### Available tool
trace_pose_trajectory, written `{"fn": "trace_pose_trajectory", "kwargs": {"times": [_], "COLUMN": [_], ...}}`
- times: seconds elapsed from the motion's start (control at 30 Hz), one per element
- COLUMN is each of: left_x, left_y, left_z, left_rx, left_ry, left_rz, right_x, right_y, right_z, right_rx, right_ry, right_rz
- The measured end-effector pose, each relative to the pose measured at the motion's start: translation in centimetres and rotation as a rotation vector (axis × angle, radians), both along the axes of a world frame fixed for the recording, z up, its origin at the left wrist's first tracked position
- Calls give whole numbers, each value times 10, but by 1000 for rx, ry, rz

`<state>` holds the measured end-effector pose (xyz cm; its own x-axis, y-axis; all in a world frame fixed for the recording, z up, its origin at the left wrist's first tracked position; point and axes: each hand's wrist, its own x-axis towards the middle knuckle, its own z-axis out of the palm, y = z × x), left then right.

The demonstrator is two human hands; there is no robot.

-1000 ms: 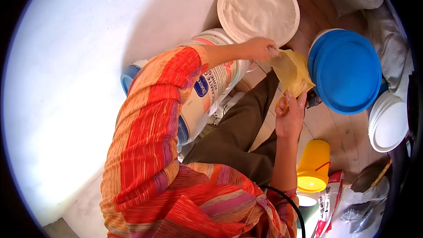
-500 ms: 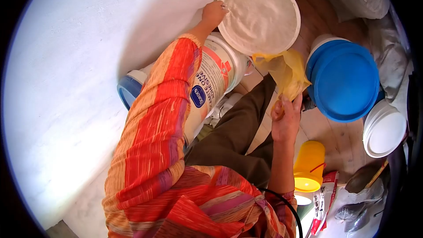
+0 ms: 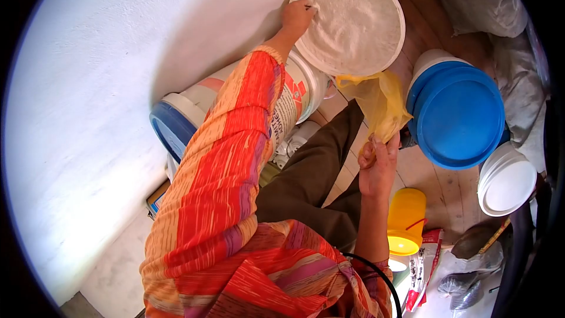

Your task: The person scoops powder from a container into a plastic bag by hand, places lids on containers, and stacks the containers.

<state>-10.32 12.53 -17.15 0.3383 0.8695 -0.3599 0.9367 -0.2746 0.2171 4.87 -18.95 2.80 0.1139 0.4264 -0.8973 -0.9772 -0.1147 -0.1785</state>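
My left hand (image 3: pixel 297 19) reaches over the rim of a round white tub (image 3: pixel 402 41). Its fingertips are pinched together just above the pale, powdery contents (image 3: pixel 353 20); what they hold, if anything, is too small to make out. In my right hand (image 3: pixel 378 168) is the lower end of a thin yellow plastic bag (image 3: pixel 382 103), gripped between thumb and fingers. The bag's upper edge lies against the near side of the tub. Under my left forearm, a labelled adhesive bucket (image 3: pixel 303 85) is partly hidden by the striped sleeve.
Blue-lidded buckets (image 3: pixel 462 118) stand to the right, with white lidded tubs (image 3: pixel 507 182) below them. A yellow container (image 3: pixel 406 218) and a red-and-white packet (image 3: pixel 425 265) are near my right arm. Another blue-lidded bucket (image 3: pixel 170 129) rests by the white wall (image 3: pixel 88 82).
My left hand has moved slightly right, from the tub's rim to over the powdery contents. My right hand keeps hold of the yellow bag, a little lower in view.
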Motion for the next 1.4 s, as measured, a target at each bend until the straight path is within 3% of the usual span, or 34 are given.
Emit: {"fn": "trace_pose_trajectory", "kwargs": {"times": [0.23, 0.53, 0.6, 0.8, 0.9, 1.13, 1.3, 1.4], "left_x": [5, 15, 13, 17, 28, 51, 46, 38], "left_y": [13, 20, 15, 9, 13, 27, 36, 35], "left_z": [11, 15, 21, 9, 10, 15, 20, 8], "left_rx": [57, -22, -63, -114, -120, -171, 90, 158], "left_ry": [-112, -102, -150, -290, -129, -262, -44, -3], "left_rz": [159, 58, -62, 27, -16, -9, -279, -286], "right_x": [1, -1, -1, -4, -3, -1, -2, -2], "right_y": [5, 5, 6, 4, 6, 8, 7, 7], "right_z": [3, 2, 1, -4, -3, 0, -1, 0], "right_rx": [-18, -14, -25, -9, -21, -27, -9, -16], "right_ry": [-2, -16, -5, 15, 16, -9, 4, -1], "right_rz": [14, 35, 19, 20, 23, 41, 27, 27]}}
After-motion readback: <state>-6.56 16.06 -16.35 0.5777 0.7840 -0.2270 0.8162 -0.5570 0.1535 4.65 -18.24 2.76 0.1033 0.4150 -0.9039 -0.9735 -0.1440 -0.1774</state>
